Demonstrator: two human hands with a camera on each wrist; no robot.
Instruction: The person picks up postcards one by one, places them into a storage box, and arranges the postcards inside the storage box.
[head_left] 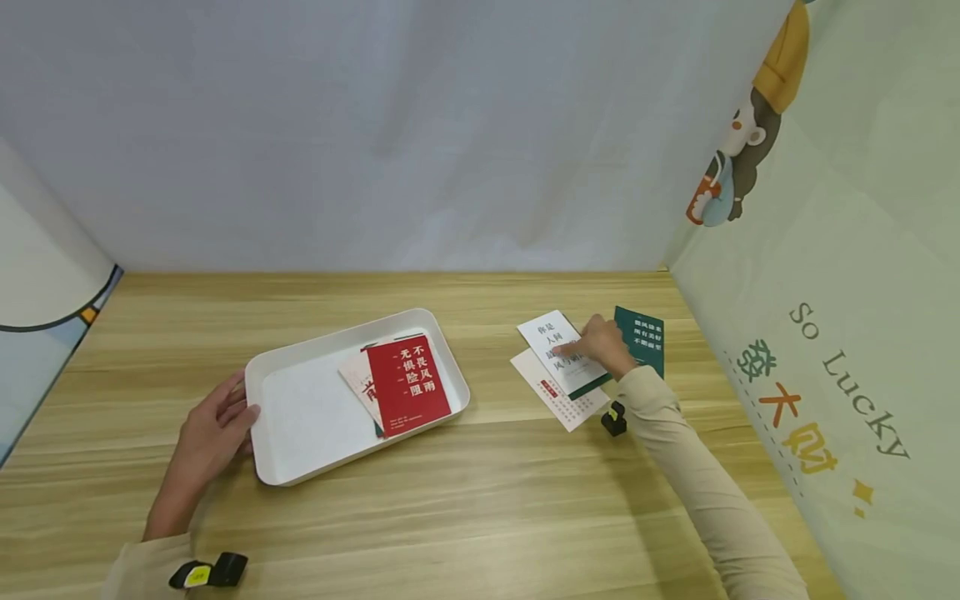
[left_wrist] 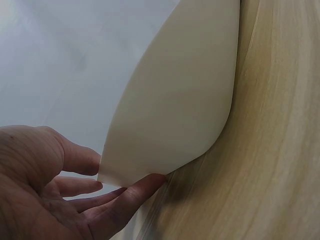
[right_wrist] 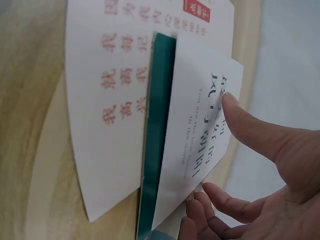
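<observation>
My left hand [head_left: 216, 429] holds the white tray [head_left: 300, 340] by its left end. In the left wrist view, the thumb is at the rim and the fingers lie against the outer wall. Inside the tray, a red card [head_left: 408, 392] with white writing overlaps a pale card [head_left: 356, 379]. To the right, my right hand [head_left: 606, 343] holds a white card [right_wrist: 192, 130] with dark green writing, thumb on its face and fingers at its edge. Beneath it are a green card [right_wrist: 159, 90] and a pale card with red writing [right_wrist: 95, 145].
Another green card [head_left: 649, 329] lies just beyond the right hand. Black wrist mounts [head_left: 228, 569] sit on both sleeves. A grey-white backdrop [head_left: 375, 150] rises behind the wooden table [head_left: 480, 508], and a printed green sheet [head_left: 862, 292] stands at the right.
</observation>
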